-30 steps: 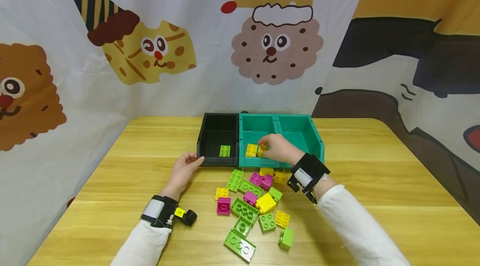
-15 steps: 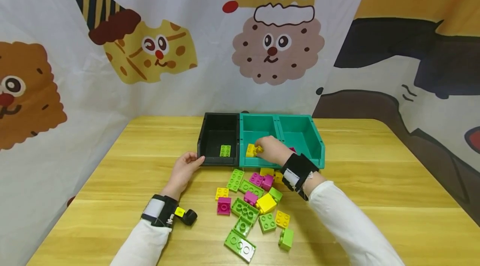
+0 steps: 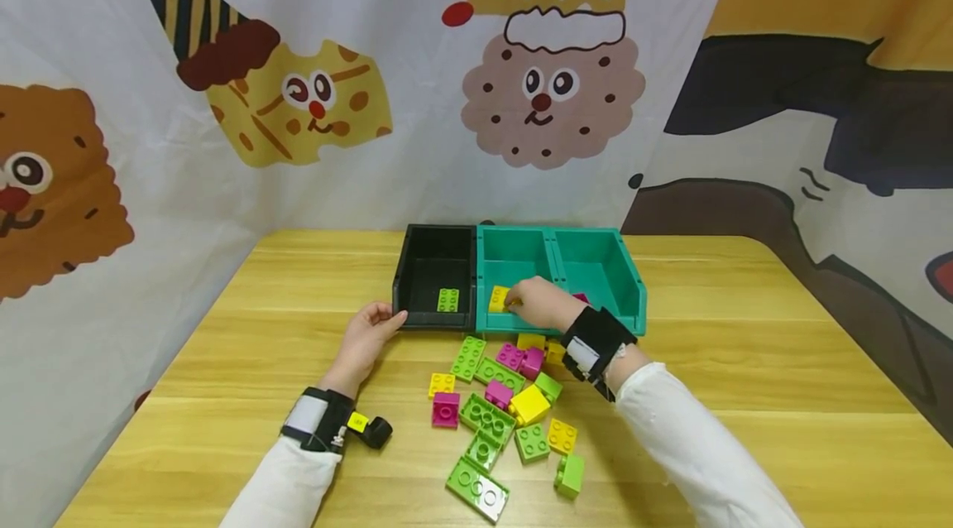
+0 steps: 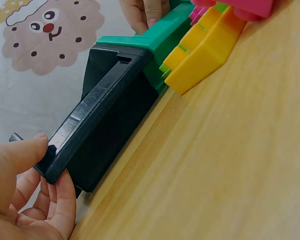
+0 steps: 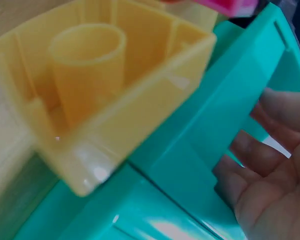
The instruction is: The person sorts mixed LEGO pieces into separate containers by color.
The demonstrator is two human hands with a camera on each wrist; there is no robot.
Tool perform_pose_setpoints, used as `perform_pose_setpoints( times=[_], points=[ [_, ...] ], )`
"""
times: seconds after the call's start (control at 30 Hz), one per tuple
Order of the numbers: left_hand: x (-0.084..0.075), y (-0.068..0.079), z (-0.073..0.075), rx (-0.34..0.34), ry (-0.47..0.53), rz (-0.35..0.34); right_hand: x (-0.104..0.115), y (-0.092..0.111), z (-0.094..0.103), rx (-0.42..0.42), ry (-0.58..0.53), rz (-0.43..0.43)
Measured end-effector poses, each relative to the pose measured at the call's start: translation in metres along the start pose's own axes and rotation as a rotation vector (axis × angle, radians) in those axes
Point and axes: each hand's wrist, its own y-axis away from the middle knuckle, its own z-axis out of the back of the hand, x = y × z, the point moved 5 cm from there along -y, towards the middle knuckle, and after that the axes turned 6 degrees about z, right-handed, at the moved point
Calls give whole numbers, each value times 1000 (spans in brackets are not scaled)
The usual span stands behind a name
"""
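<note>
My left hand (image 3: 366,339) pinches the front left corner of the black bin (image 4: 102,95), thumb on top of the rim and fingers curled beneath. A green brick (image 3: 447,300) lies inside that bin. My right hand (image 3: 547,303) reaches into the left compartment of the teal bin (image 3: 515,244), its fingertips low behind the front wall. A small bit of a yellow brick (image 3: 514,304) shows at those fingertips; the rest is hidden. Close to them, another yellow brick (image 3: 499,298) lies in the compartment. In the right wrist view, the front wall hides the fingertips.
Several green, yellow and magenta bricks lie loose before the bins, among them a yellow brick (image 3: 530,404), a magenta brick (image 3: 445,410) and a long green brick (image 3: 477,489). A magenta piece (image 3: 581,297) shows in the right teal compartment (image 3: 588,255). A patterned cloth hangs behind.
My right hand has moved slightly left and down into the left teal compartment with the yellow brick, uncovering the magenta piece on the right. My left hand stays at the black bin's corner.
</note>
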Motion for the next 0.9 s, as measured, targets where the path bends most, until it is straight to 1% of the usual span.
perform_pose_setpoints(
  times=[0.1,0.17,0.27,0.33,0.43,0.6,0.77,0.9],
  points=[
    [1,0,0,4,-2,-3,-3,4,3,23,-55,-16],
    [2,0,0,5,-4,-4,-6,7,10,16,-103,-30],
    [4,-1,-1,2,-7,-6,-10,14,23,-28,-169,-43],
    [4,-2,-1,1,-7,-13,-11,20,31,-67,-195,-34],
    [3,-2,0,-3,-12,-21,-11,30,38,-108,-211,-18],
    [2,-2,0,-10,-20,-15,-12,45,32,-140,-234,1],
    [2,-1,-1,-8,-31,-12,-15,55,22,-161,-257,27],
    [1,-1,-1,-4,-27,-16,-17,61,18,-180,-256,51]
  ],
)
